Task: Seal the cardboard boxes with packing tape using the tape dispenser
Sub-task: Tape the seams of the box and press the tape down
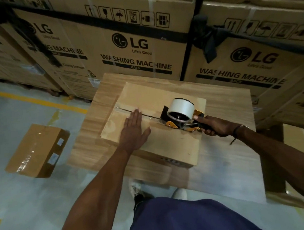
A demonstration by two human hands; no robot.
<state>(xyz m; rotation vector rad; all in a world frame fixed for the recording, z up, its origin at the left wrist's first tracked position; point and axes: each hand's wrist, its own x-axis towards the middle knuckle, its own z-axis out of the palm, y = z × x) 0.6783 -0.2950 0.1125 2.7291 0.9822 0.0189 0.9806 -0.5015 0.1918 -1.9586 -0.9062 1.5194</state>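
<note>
A flat cardboard box (169, 146) lies on a wooden table (230, 150) in front of me. Its top flaps meet in a seam running left to right. My left hand (134, 127) presses flat on the flaps, fingers straight, just left of the middle. My right hand (213, 125) grips the handle of the tape dispenser (181, 114), a black and orange frame with a white tape roll. The dispenser sits on the seam toward the box's right end. Clear tape shines along the seam between the dispenser and my left hand.
A sealed small box (37, 150) with labels lies on the grey floor to the left. Large stacked washing machine cartons (136, 42) wall off the back. A yellow floor line (27, 99) runs at the left. My legs and shoes stand below the table edge.
</note>
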